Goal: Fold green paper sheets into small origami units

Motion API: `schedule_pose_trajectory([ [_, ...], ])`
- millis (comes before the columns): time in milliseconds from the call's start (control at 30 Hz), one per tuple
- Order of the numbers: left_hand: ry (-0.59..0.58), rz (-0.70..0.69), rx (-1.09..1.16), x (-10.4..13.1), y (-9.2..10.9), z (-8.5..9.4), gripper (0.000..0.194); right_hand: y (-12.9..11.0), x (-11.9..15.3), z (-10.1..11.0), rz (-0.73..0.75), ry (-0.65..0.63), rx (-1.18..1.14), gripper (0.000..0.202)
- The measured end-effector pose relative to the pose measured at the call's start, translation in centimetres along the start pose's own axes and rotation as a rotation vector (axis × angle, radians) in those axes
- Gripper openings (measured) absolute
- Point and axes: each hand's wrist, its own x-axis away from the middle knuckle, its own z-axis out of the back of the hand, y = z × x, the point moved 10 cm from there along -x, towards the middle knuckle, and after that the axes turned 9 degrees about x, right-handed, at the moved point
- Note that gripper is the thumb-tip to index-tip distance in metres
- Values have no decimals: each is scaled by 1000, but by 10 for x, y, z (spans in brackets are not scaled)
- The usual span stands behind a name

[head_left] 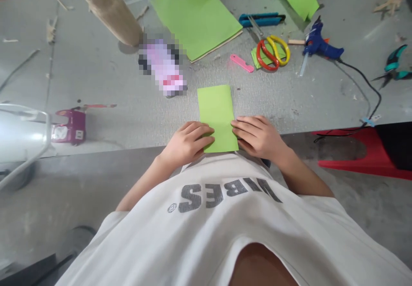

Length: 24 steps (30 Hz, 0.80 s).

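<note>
Presently, green paper [217, 112] is touched from two sides

At the near edge of the table [154, 118], it is covered partly by the left hand's [192, 139] fingers; its right edge is met by the right hand [257, 136]. Whether it is pinched cannot be told.

We hold both arms low in front of our torso, elbows out to the sides, the bare left forearm [144, 183] and right forearm [304, 174] slanting inward toward each other. Our left hand [192, 139] and right hand [255, 136] face one another across a small gap, their backs turned up and level with each other. Our fingers are gently bent, pointing inward, those of the right slightly fanned. Our wrists look nearly straight. Our thumbs are hard to make out, so we cannot tell how firmly either hand is closed.
</note>
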Motion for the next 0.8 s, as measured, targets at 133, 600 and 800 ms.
schedule_pose_trajectory([
  [133, 6, 104, -6, -4, -10, 6, 22, 0, 4, 1, -16, 41, 6, 33],
  [600, 138, 637, 32, -12, -57, 14, 31, 16, -15, -13, -522, 81, -59, 42],
  [800, 168, 627, 71, -18, -62, 16, 39, 20, -22, -21, -599, 20, -57, 35],
])
